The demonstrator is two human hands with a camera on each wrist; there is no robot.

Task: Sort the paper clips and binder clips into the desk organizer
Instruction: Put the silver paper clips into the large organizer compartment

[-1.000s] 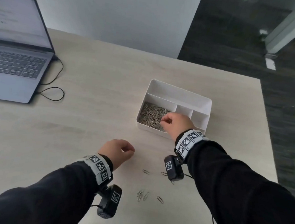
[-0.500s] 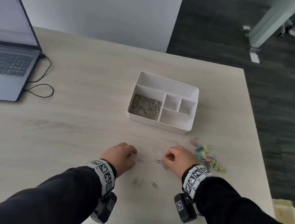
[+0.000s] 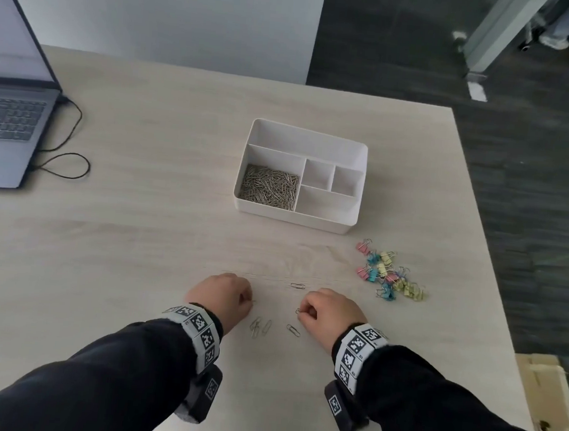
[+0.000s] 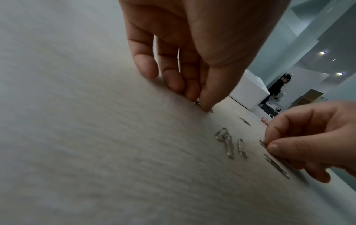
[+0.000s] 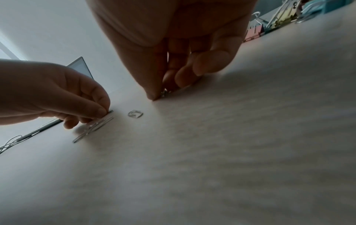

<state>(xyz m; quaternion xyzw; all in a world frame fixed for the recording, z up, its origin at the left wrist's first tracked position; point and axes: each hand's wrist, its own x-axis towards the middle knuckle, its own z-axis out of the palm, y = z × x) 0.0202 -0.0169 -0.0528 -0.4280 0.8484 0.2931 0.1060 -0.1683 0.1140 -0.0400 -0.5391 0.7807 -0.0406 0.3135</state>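
The white desk organizer (image 3: 309,135) stands mid-table, with a heap of silver paper clips (image 3: 268,187) in its front left compartment; the other compartments look empty. Pastel binder clips (image 3: 388,276) lie in a pile right of it. Several loose paper clips (image 3: 259,326) lie near the table's front. My left hand (image 3: 249,301) pinches one paper clip (image 4: 196,103) against the table. My right hand (image 3: 303,313) pinches another paper clip (image 4: 262,143), just lifted. Another loose clip (image 3: 297,286) lies a little beyond the hands.
An open laptop (image 3: 5,122) with a black cable (image 3: 64,161) sits at the far left. The table's right edge runs close to the binder clips. A cardboard box (image 3: 549,393) is on the floor at the right.
My right hand came back from the organizer's paper clip compartment to the loose clips near the front edge. Both hands now pinch a clip each.
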